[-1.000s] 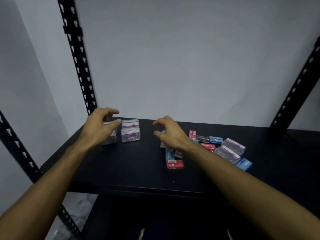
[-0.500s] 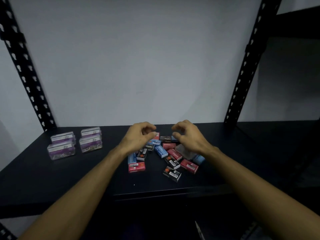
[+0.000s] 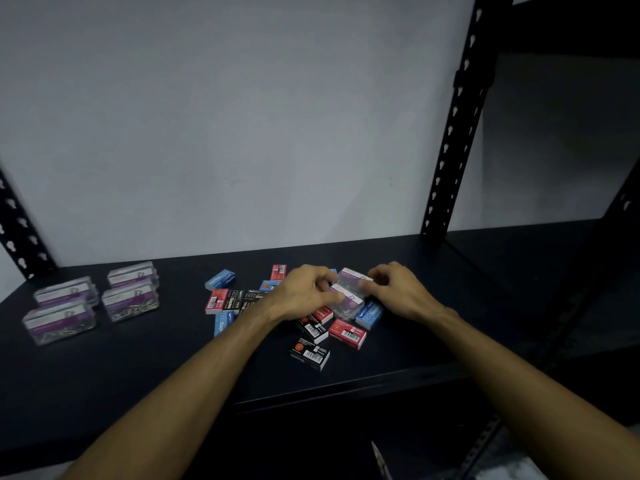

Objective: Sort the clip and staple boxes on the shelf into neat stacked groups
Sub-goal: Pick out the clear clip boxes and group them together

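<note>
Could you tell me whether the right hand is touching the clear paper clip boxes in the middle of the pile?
Touching: in the head view, the right hand's fingertips press the clear clip boxes' right side.

Both bare forearms reached in from the near edge of the view and converged toward the middle, the left arm rising from the near left and the right arm from the near right. The left hand (image 3: 304, 292) lay palm down with its knuckles raised and its fingers curled toward the right, their tips pressed against the left end of a clear clip box (image 3: 349, 296). The right hand (image 3: 398, 289) mirrored it just to the right, back upward, fingers bent and pinching the same box at its far right end. The two hands were near each other, with only the box between them. Both wrists were roughly straight.
</note>
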